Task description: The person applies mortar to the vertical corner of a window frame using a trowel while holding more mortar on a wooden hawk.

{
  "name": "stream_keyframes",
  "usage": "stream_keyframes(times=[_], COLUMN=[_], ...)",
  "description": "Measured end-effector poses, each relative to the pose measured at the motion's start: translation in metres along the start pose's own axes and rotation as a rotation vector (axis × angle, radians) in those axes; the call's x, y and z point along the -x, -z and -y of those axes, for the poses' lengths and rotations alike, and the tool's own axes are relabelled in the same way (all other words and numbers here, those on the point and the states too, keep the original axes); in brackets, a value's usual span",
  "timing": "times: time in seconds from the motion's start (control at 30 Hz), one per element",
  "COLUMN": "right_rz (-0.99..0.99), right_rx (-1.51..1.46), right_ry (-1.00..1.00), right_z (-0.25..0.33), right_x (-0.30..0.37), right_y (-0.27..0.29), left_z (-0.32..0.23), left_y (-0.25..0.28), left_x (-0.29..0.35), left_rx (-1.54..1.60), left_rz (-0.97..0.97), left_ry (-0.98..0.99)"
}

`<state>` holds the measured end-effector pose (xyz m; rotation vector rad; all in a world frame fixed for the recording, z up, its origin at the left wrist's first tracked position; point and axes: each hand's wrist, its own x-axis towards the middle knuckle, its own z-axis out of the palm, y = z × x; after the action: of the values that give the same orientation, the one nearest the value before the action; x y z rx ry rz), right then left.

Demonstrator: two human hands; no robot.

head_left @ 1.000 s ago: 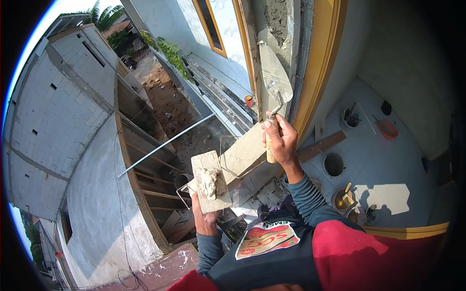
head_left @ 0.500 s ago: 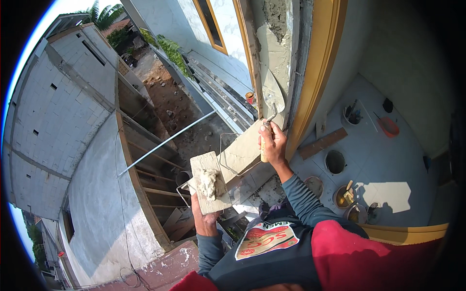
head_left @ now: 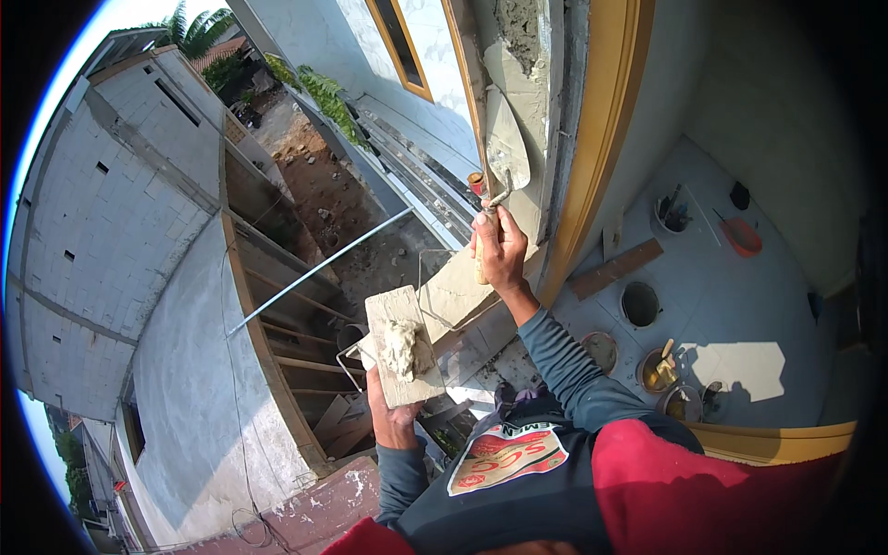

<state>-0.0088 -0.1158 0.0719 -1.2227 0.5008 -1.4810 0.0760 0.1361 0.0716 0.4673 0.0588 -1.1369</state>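
Note:
My right hand (head_left: 501, 248) is closed around the wooden handle of a trowel (head_left: 505, 148). Its metal blade lies against the wet plaster (head_left: 525, 100) on the narrow wall face beside the yellow frame. Lower and to the left, my left hand (head_left: 390, 414) grips a flat plasterer's hawk (head_left: 392, 305) from beneath, so most of its fingers are hidden. A lump of pale mortar (head_left: 403, 350) sits on top of the hawk. Between the two hands runs a plastered ledge (head_left: 458, 289), with a bent metal rod along its side.
A yellow door frame (head_left: 606, 129) rises at the right. Beyond it, buckets (head_left: 640, 303), a plank (head_left: 618, 268) and a red basin (head_left: 740, 237) stand on the tiled floor. A pale pole (head_left: 319, 270) crosses the lower yard at left. Palings (head_left: 314, 366) lie below.
My right hand has moved the trowel up and slightly left along the plastered face. The left hand and the hawk with its mortar have stayed nearly still.

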Motion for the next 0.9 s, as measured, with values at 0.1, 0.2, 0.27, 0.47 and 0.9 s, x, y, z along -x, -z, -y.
stream_keyframes(times=[0.1, 0.2, 0.27, 0.47, 0.9], right_rz=[-0.019, -0.042, -0.046, -0.049, 0.059], right_rx=[0.05, 0.131, 0.256, 0.208, 0.029], right_ry=[0.006, 0.008, 0.029, 0.183, -0.114], right_z=[-0.017, -0.018, -0.013, 0.056, 0.031], right_x=[-0.001, 0.003, 0.01, 0.018, -0.001], right_y=[0.011, 0.029, 0.041, 0.059, 0.017], left_z=[0.002, 0.0, 0.0, 0.004, 0.014], left_y=[0.001, 0.002, -0.004, 0.001, 0.01], left_x=[0.001, 0.002, 0.005, 0.003, -0.008], left_rx=[0.009, -0.036, -0.016, 0.001, 0.164], left_rz=[-0.072, -0.071, -0.05, 0.008, 0.118], left_ry=[-0.007, -0.001, -0.013, -0.01, 0.157])
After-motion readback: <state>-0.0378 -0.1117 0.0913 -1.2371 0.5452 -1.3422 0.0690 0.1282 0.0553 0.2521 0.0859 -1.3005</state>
